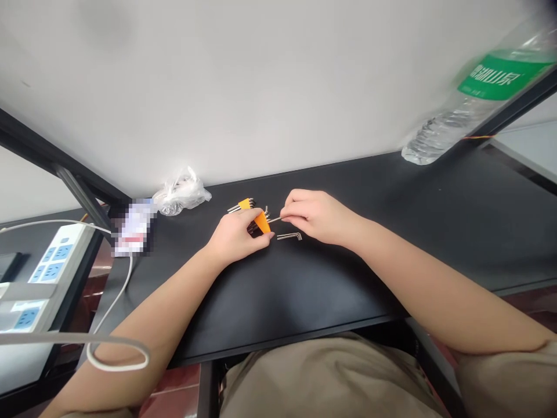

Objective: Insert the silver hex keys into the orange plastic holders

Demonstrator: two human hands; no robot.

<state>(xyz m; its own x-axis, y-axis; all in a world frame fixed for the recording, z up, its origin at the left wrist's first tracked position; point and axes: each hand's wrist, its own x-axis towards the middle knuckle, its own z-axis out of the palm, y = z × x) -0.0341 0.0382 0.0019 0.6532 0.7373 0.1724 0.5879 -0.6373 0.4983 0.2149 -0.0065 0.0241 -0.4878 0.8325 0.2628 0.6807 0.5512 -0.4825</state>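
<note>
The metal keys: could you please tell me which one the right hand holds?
The key pinched by the right hand, pointing toward the orange holder; bent keys lie loose on the tabletop, another set beyond the left hand.

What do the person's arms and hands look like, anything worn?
The left hand and right hand are bare: no gloves or watch show. The forearms are bare too, below plain khaki sleeves, the left one barely in view.

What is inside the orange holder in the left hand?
Metal hex keys stick out of the orange holder; the right hand holds one at its edge. The left hand covers part of it, so the key count cannot be told.
</note>
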